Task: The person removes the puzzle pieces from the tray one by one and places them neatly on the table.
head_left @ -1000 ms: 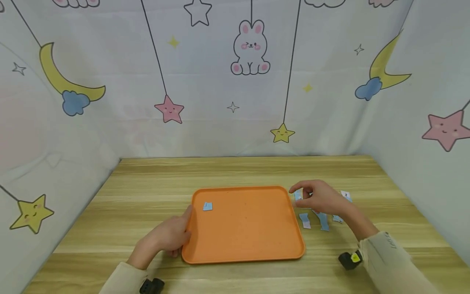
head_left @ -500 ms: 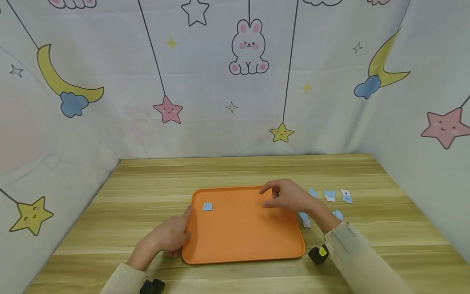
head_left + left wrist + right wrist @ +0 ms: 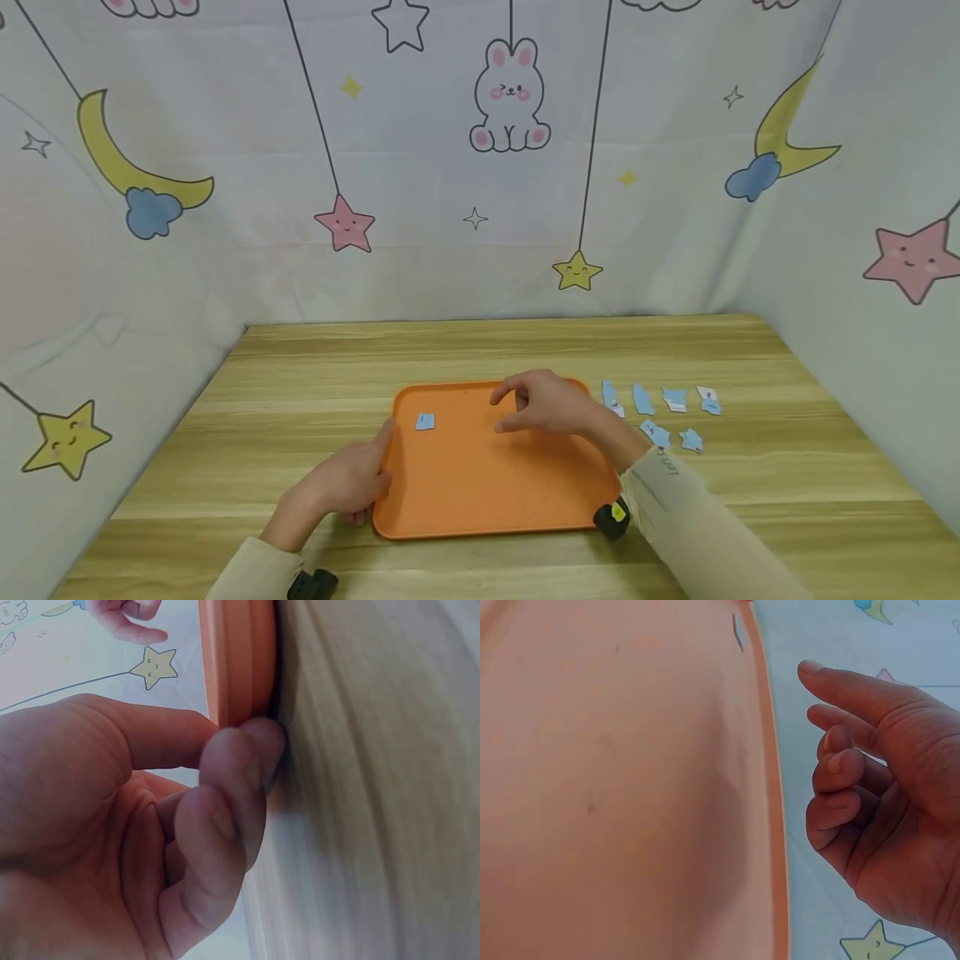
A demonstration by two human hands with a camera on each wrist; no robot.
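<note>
An orange tray (image 3: 495, 500) lies on the wooden table. My left hand (image 3: 347, 477) grips its left edge; in the left wrist view the thumb and curled fingers hold the tray's rim (image 3: 238, 660) between them. Over the tray's right half hovers my right hand (image 3: 551, 404), thumb and forefinger apart and nothing visible between them. A small light-blue paper piece (image 3: 425, 421) with a dark mark lies in the tray's upper left. The right wrist view also shows that paper piece (image 3: 739, 634), beyond the right hand (image 3: 885, 787).
Several blue-and-white paper pieces lie right of the tray, among them a narrow piece (image 3: 642, 399), a two-toned piece (image 3: 708, 400) and a jagged piece (image 3: 691, 440). My right forearm covers part of that area. A printed cloth (image 3: 420, 275) hangs behind the table (image 3: 315, 350).
My right hand has moved left from above the loose paper pieces to over the tray, uncovering most of them. My left hand and the tray stay where they were.
</note>
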